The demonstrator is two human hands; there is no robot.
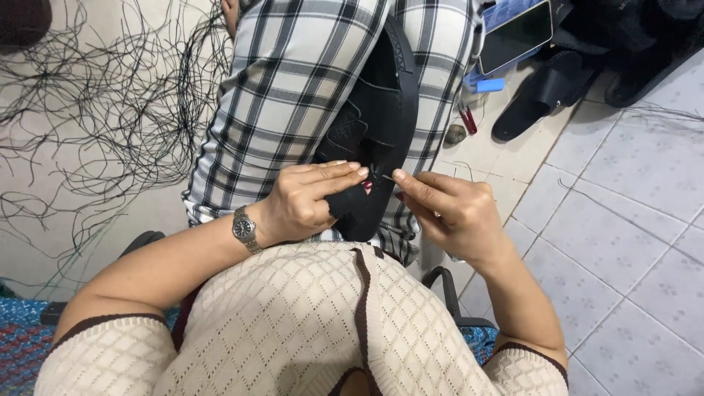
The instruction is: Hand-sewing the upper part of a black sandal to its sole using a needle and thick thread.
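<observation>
Two bare hands, both busy over one black sandal (381, 110) laid along a lap in checked trousers (293, 81). Left hand (308, 202): wrapped around the near end of the sandal from the side, fingers stretched flat across the upper, thumb tucked under, so clasping the sandal. Right hand (447, 209): thumb and forefinger pinched tight on something thin at the sandal's edge, most likely a needle or a thread; too small to tell which. Fingertips of both hands almost touching at that spot. Silver wristwatch (244, 229) on the left wrist. Cream knitted top with dark trim (308, 323) filling the bottom of the view.

Beyond the lap, at upper right: a second black sandal (539, 92) lying sole-down on the pale tiled floor (631, 242), well apart from the hands. Just beside it, toward the knee, a small red-handled tool (468, 119) and a blue block (490, 85). Higher up, a phone with a dark screen (517, 33). On the left, a loose tangle of black threads (88, 110) spread over the floor. Patterned blue mat (22, 345) at lower left.
</observation>
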